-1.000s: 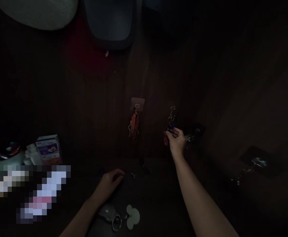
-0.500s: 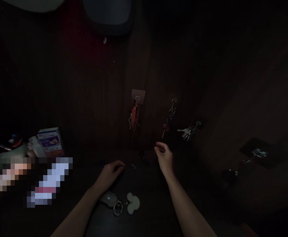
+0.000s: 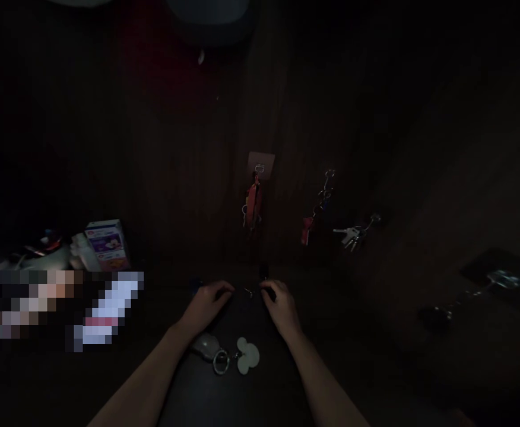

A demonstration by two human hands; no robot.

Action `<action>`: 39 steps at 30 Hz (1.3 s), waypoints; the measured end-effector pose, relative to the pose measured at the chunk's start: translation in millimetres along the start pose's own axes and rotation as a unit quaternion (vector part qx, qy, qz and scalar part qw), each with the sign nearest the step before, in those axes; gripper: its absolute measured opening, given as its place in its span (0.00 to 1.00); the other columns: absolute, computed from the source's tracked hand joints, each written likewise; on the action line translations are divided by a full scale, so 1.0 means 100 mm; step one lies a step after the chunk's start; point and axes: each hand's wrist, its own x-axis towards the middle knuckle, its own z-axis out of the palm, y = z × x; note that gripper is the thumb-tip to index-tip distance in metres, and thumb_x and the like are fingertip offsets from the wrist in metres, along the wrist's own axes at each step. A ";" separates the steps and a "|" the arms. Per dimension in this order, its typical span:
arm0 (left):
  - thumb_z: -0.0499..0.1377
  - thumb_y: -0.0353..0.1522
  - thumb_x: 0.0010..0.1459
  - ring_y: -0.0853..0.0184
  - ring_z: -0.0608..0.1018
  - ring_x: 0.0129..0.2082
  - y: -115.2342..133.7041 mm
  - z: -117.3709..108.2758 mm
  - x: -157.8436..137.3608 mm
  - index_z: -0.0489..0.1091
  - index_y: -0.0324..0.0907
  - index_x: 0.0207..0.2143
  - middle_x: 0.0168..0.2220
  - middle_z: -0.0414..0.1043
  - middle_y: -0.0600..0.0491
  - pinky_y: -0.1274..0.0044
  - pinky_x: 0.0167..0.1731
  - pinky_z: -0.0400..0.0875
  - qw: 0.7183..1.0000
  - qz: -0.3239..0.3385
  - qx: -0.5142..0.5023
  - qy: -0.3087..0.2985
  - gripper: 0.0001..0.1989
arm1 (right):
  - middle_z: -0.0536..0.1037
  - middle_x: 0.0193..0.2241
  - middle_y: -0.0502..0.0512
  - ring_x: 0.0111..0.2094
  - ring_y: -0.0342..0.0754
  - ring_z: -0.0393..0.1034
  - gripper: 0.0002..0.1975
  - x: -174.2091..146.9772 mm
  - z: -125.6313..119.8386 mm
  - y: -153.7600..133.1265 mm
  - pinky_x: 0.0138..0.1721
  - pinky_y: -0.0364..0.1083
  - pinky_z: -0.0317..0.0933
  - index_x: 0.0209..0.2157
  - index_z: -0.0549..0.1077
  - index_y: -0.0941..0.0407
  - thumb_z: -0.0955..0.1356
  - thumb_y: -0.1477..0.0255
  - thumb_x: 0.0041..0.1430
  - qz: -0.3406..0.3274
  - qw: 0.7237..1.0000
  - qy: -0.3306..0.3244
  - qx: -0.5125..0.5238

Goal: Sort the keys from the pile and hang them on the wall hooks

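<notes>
Low over the dark surface, my left hand [image 3: 204, 303] has thumb and fingers drawn together; whatever they hold, if anything, is lost in the dark. My right hand [image 3: 282, 305] faces it with fingers curled and tips close together, and their contents cannot be made out either. A small shiny metal piece [image 3: 250, 292] lies in the gap between both hands. Just behind my right fingertips is a black object [image 3: 264, 271]. Nearer to me lie a greyish translucent fob [image 3: 207, 346], a metal ring [image 3: 221, 360] and a pale mouse-head-shaped charm [image 3: 248, 356].
On the upright wood panel hang an orange-red keychain [image 3: 253, 201], a chain with a red charm [image 3: 307, 230] and a bunch of keys [image 3: 351, 236]. Another chain hangs from a hook [image 3: 504, 279] at right. A purple-white box [image 3: 107, 243] stands at left.
My right hand has moved down and left, from below the hanging red charm to near my left hand. The red charm hangs differently. The whole view has shifted slightly.
</notes>
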 end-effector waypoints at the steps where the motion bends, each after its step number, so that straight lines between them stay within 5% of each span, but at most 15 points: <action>1: 0.52 0.34 0.55 0.66 0.76 0.39 0.00 0.01 0.00 0.72 0.45 0.36 0.37 0.76 0.56 0.78 0.41 0.68 1.000 0.001 0.002 0.003 0.10 | 0.76 0.34 0.53 0.41 0.51 0.68 0.10 0.00 0.00 -0.01 0.43 0.51 0.62 0.33 0.73 0.51 0.62 0.74 0.54 -0.009 1.000 -0.006 -0.009; 10: 0.52 0.32 0.55 0.67 0.77 0.39 -0.06 0.04 0.01 0.72 0.45 0.36 0.38 0.77 0.56 0.79 0.42 0.67 1.000 0.021 0.017 0.006 0.10 | 0.76 0.38 0.56 0.43 0.56 0.66 0.12 -0.05 0.13 -0.24 0.41 0.53 0.57 0.38 0.73 0.52 0.65 0.62 0.55 -0.026 0.985 -0.035 -0.167; 15: 0.52 0.31 0.55 0.67 0.77 0.39 -0.06 0.04 0.01 0.72 0.45 0.37 0.37 0.77 0.56 0.79 0.41 0.67 0.999 0.029 0.021 0.009 0.10 | 0.75 0.39 0.57 0.42 0.56 0.65 0.08 -0.05 0.25 -0.27 0.39 0.51 0.56 0.37 0.73 0.53 0.65 0.71 0.54 -0.031 0.975 -0.051 -0.214; 21: 0.52 0.30 0.56 0.68 0.76 0.39 -0.08 0.05 0.01 0.71 0.45 0.38 0.38 0.76 0.56 0.79 0.42 0.67 0.999 0.032 0.014 0.010 0.10 | 0.76 0.33 0.53 0.39 0.53 0.67 0.06 -0.04 0.19 -0.27 0.39 0.50 0.55 0.32 0.71 0.53 0.63 0.74 0.57 -0.023 0.986 -0.073 -0.145; 31: 0.55 0.36 0.56 0.67 0.76 0.37 0.01 0.04 -0.03 0.71 0.44 0.36 0.36 0.76 0.54 0.78 0.39 0.68 0.997 0.074 0.008 0.017 0.08 | 0.76 0.30 0.52 0.35 0.49 0.69 0.06 -0.06 0.22 -0.33 0.38 0.48 0.62 0.32 0.72 0.52 0.63 0.70 0.59 -0.131 0.990 -0.033 0.026; 39: 0.54 0.36 0.57 0.69 0.75 0.33 0.03 0.02 -0.04 0.71 0.43 0.32 0.32 0.75 0.55 0.79 0.35 0.67 0.995 0.067 -0.001 0.068 0.09 | 0.75 0.38 0.54 0.41 0.49 0.69 0.11 -0.10 0.24 -0.33 0.43 0.48 0.64 0.42 0.70 0.52 0.64 0.72 0.56 -0.126 0.989 -0.033 0.069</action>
